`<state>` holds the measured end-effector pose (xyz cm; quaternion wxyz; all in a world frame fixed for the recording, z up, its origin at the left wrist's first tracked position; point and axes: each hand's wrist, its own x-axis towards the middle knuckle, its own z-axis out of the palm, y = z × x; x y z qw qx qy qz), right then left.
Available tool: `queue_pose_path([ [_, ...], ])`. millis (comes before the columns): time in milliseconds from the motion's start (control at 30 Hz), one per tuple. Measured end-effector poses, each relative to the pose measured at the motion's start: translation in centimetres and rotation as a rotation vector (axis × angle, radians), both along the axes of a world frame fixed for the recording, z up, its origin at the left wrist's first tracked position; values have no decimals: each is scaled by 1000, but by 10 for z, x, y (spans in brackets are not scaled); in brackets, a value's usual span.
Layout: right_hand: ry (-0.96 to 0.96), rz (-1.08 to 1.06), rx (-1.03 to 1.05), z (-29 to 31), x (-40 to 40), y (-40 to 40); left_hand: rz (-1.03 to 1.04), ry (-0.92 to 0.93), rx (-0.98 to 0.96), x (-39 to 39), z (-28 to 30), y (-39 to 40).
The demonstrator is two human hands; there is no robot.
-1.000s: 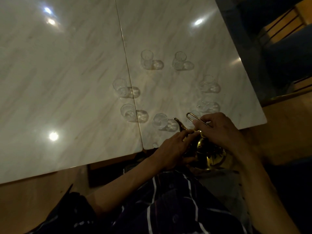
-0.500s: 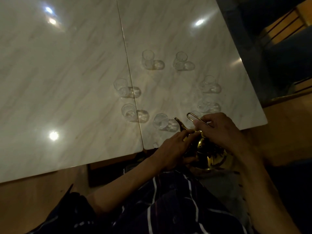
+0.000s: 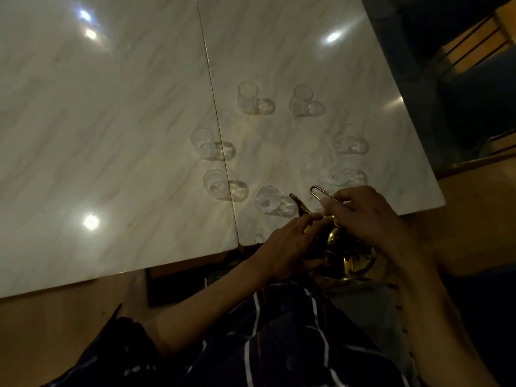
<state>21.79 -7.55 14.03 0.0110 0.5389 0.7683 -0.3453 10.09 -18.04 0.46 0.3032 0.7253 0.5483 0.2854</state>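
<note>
A shiny gold teapot (image 3: 347, 254) sits low at the near edge of the marble table (image 3: 111, 135), its spout pointing up toward the glasses. My right hand (image 3: 363, 216) grips the teapot's thin wire handle, whose loop sticks out past my fingers. My left hand (image 3: 284, 247) holds the teapot's left side, fingers reaching onto its top, thumb curled under. The lid is hidden by my fingers. Several small clear glasses (image 3: 268, 199) stand in a ring on the table just beyond the spout.
The table is two white marble slabs joined by a seam (image 3: 217, 129). Wooden floor (image 3: 55, 325) shows below its near edge. Dark furniture with wooden slats (image 3: 474, 51) stands at the right. My striped clothing (image 3: 279, 344) fills the bottom.
</note>
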Motion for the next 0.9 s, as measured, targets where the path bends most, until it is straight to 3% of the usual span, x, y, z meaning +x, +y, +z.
queue_pose_path([
  [900,30,-27,-35,-2,15,-9,6,16,-8,14,-3,-9],
])
